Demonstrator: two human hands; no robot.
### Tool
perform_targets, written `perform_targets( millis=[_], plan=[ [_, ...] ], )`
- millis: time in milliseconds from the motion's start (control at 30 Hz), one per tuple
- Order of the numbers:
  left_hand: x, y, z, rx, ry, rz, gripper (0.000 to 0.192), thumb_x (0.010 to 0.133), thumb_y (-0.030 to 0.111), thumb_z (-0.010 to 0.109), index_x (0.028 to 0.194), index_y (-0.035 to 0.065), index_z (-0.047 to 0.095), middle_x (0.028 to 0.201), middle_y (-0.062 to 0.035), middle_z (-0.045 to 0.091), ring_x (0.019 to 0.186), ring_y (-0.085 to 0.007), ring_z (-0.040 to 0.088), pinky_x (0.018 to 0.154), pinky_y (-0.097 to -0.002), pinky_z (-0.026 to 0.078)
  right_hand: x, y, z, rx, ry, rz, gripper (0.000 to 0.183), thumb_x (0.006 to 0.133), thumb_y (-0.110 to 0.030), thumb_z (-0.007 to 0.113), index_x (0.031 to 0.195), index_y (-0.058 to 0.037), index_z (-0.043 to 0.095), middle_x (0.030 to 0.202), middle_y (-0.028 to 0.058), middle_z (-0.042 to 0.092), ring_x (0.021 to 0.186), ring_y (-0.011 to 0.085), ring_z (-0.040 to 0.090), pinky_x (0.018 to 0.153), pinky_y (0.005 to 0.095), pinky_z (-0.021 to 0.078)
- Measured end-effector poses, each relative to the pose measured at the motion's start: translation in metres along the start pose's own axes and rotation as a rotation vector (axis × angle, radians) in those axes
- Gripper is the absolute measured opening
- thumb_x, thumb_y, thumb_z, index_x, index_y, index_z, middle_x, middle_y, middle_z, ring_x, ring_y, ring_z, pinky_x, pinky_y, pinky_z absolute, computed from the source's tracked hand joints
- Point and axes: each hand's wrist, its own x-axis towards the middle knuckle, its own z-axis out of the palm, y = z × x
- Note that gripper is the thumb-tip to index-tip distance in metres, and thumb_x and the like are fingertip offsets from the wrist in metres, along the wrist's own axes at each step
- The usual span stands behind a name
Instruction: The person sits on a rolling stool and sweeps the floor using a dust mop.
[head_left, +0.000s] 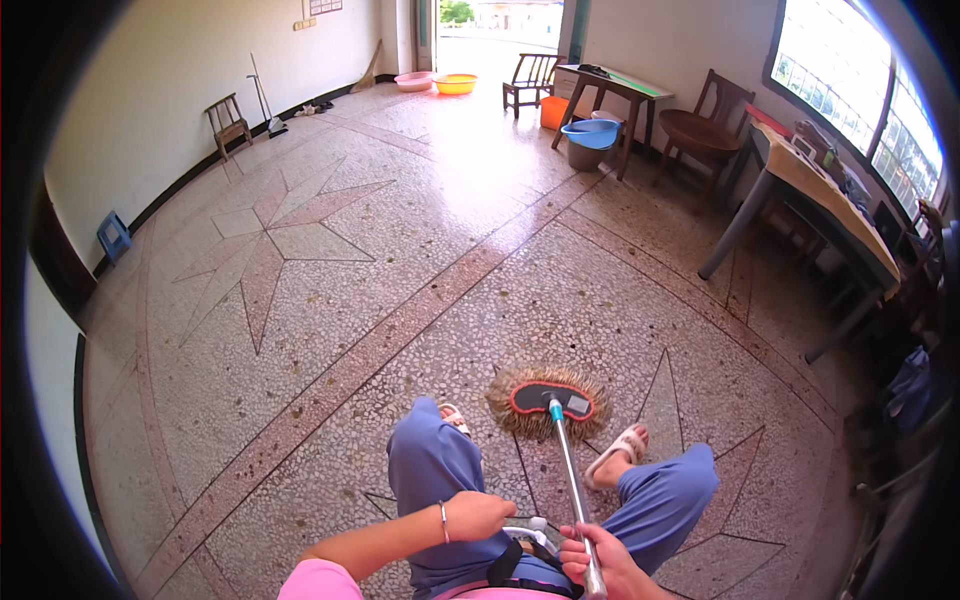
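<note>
My right hand (604, 559) is wrapped around the metal handle (574, 472) of a mop near its lower end in view. The handle runs away from me to a teal joint. Beyond it the mop head (551, 401), with shaggy tan fringe and a dark, red-edged backing, rests on the terrazzo floor between my sandalled feet. My left hand (480, 516) is curled over my left thigh, a bracelet on its wrist. Just beyond its fingertips is a small white knob (537, 523); whether the fingers grip anything is unclear. A white object (529, 537) lies partly hidden between my thighs.
At right stand a cloth-covered table (810, 169), a wooden chair (697, 127) and a smaller table (622, 82) beside a blue basin (591, 133). Pink (415, 81) and yellow basins (455, 83) sit by the doorway. A small chair (228, 124), dustpan (276, 126) and blue stool (114, 234) line the left wall.
</note>
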Motion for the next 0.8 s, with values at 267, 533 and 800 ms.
perform_targets(
  millis=[267, 533, 800],
  plan=[
    [0.091, -0.046, -0.032, 0.133, -0.155, 0.037, 0.026, 0.078, 0.019, 0.05, 0.099, 0.0096, 0.062, 0.09, -0.0154, 0.064, 0.084, -0.0309, 0.062, 0.072, -0.0419, 0.049, 0.071, -0.064, 0.039, 0.01, -0.109, -0.125, 0.02, 0.092, -0.024, 0.044, 0.094, -0.0043, 0.046, 0.057, -0.0031, 0.033, 0.044, 0.0083, 0.034, 0.038, 0.024, 0.0325],
    [0.148, -0.057, -0.036, 0.249, 0.013, -0.078, 0.021, 0.078, 0.015, 0.049, 0.093, 0.0051, 0.06, 0.09, -0.0186, 0.064, 0.086, -0.0317, 0.063, 0.071, -0.0425, 0.05, 0.163, -0.168, 0.016, -0.096, -0.149, -0.299, 0.031, 0.092, -0.036, 0.043, 0.1, -0.007, 0.05, 0.056, -0.0033, 0.035, 0.042, 0.0076, 0.033, 0.038, 0.0224, 0.0294],
    [0.12, -0.04, -0.042, 0.222, 0.036, -0.056, 0.02, 0.081, 0.018, 0.047, 0.093, 0.0051, 0.057, 0.083, -0.0168, 0.063, 0.081, -0.0335, 0.062, 0.067, -0.0441, 0.049, 0.083, -0.055, -0.009, 0.049, -0.144, -0.156, 0.028, 0.093, -0.031, 0.04, 0.104, -0.0067, 0.049, 0.058, -0.0007, 0.036, 0.045, 0.0108, 0.036, 0.04, 0.0249, 0.0316]
  ],
)
